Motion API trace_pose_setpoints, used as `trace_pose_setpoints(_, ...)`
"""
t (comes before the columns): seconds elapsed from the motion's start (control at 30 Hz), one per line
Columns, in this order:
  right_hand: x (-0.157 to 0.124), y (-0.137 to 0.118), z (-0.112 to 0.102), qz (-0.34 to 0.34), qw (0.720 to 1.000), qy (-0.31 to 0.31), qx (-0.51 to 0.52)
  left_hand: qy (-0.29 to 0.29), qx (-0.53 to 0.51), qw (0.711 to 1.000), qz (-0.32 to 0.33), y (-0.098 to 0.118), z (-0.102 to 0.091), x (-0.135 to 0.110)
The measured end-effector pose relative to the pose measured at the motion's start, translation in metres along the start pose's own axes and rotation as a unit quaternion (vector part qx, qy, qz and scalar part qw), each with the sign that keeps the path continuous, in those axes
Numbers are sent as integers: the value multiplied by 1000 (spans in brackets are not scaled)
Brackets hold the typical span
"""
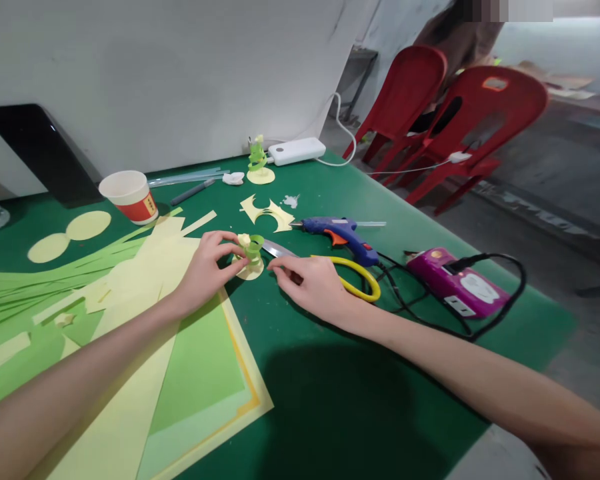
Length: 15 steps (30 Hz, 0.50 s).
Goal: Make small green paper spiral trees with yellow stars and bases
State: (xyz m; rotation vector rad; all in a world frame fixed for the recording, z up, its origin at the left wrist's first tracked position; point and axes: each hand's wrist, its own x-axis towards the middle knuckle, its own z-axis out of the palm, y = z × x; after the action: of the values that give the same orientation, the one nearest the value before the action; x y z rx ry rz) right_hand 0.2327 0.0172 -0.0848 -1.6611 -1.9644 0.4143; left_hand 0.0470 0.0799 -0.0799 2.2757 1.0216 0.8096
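A small paper flower craft [254,250] stands on a round pale-yellow base, with a green paper curl and a yellow paper bloom. My left hand [207,265] has its thumb and fingertips closed on this craft from the left side. Close to the right of the base is my right hand [315,283], fingers curled and the tips of thumb and forefinger together; whatever they may hold is too small to see. Under that hand lie scissors with yellow handles [365,277], their blade pointing toward the craft. Left of it spread pale-yellow paper sheets [135,280] and green paper strips [25,283].
A blue glue gun [343,233] lies at right, its cord near a purple power socket [457,283]. Behind are paper scraps [280,217], a finished-looking similar craft [259,163], a white power bank [297,151], a paper cup [130,197] and a phone [40,153]. Red chairs [485,113] stand beyond.
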Motion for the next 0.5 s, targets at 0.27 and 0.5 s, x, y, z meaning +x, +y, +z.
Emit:
trace_pose_setpoints(0.27, -20, -24, -25, -67, 983, -61, 162, 48, -24, 999, -5, -3, 1, 1)
trace_pose_setpoints(0.5, -46, -65, -76, -448, 746, -330, 365, 76, -56, 995, -38, -4, 1, 3)
